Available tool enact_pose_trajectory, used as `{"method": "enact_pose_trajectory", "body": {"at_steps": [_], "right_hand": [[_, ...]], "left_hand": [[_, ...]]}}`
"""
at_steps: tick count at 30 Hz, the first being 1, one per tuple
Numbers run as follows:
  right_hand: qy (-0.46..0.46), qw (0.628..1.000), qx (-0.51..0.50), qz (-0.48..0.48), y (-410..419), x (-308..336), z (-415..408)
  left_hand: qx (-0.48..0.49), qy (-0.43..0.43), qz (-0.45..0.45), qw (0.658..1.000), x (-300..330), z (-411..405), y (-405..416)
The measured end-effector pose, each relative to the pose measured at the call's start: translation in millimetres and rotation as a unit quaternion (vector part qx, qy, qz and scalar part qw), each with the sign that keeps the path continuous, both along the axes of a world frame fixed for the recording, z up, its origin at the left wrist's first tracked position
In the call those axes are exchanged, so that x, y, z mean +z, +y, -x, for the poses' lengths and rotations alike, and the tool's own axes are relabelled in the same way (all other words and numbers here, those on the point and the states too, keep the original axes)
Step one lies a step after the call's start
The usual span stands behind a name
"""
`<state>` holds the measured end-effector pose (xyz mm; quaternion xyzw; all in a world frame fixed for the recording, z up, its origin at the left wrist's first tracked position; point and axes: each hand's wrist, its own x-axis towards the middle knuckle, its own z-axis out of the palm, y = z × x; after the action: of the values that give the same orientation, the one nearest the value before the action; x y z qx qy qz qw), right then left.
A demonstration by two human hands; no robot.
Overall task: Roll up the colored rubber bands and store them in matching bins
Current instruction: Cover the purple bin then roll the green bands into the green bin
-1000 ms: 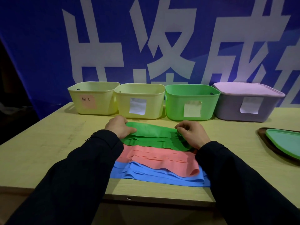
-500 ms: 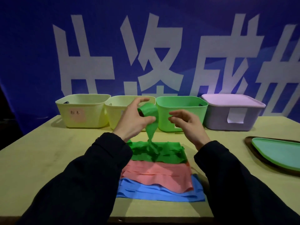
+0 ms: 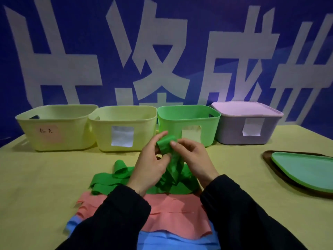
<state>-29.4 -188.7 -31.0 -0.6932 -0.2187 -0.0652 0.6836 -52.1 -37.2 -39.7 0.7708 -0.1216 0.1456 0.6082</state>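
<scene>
A green rubber band (image 3: 165, 144) is partly coiled and held above the table, its tail hanging down to the pile of green bands (image 3: 108, 184). My left hand (image 3: 150, 165) grips the coil from the left. My right hand (image 3: 193, 156) pinches it from the right with thumb and fingers. Below the green pile lie pink bands (image 3: 178, 212) and, nearest me, blue bands (image 3: 173, 240). The green bin (image 3: 188, 114) stands just behind my hands, open and with a paper label.
Two yellow bins (image 3: 54, 120) (image 3: 122, 114) stand left of the green one, and a grey bin with a pink lid (image 3: 246, 110) to its right. A green lid on a dark tray (image 3: 304, 170) lies at the right. A blue banner fills the background.
Both hands lifted a green band off the pile, then lowered a little and closed together around its coil. The green pile is now more rumpled, with a loop standing up at its left.
</scene>
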Motion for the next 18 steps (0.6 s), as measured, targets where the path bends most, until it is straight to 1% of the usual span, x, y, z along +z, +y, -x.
{"method": "enact_pose_trajectory", "body": {"at_steps": [3,5,7,8,10,13,15,18], "right_hand": [[-0.014,1.0,0.013,-0.011,6,5,-6],[-0.023,0.999,0.012,-0.02,11,7,-9],[-0.022,0.998,0.011,-0.052,14,4,-9],[-0.017,0.998,0.006,-0.066,15,2,-8],[-0.001,0.996,-0.004,-0.085,15,-1,-5],[0.018,0.995,0.005,-0.101,13,-3,-1],[0.023,0.994,0.014,-0.107,13,-2,2],[0.002,0.994,0.015,-0.11,12,-3,5]], "left_hand": [[-0.016,-0.015,0.009,1.0,6,5,2],[-0.03,-0.001,0.069,0.997,6,3,4],[-0.026,0.026,0.141,0.989,6,3,3],[-0.01,0.036,0.149,0.988,6,2,3],[0.03,0.038,0.133,0.99,4,1,1],[0.054,-0.007,0.126,0.99,-1,2,0],[0.051,-0.013,0.142,0.988,-1,1,0],[0.01,-0.005,0.198,0.98,0,2,1]]}}
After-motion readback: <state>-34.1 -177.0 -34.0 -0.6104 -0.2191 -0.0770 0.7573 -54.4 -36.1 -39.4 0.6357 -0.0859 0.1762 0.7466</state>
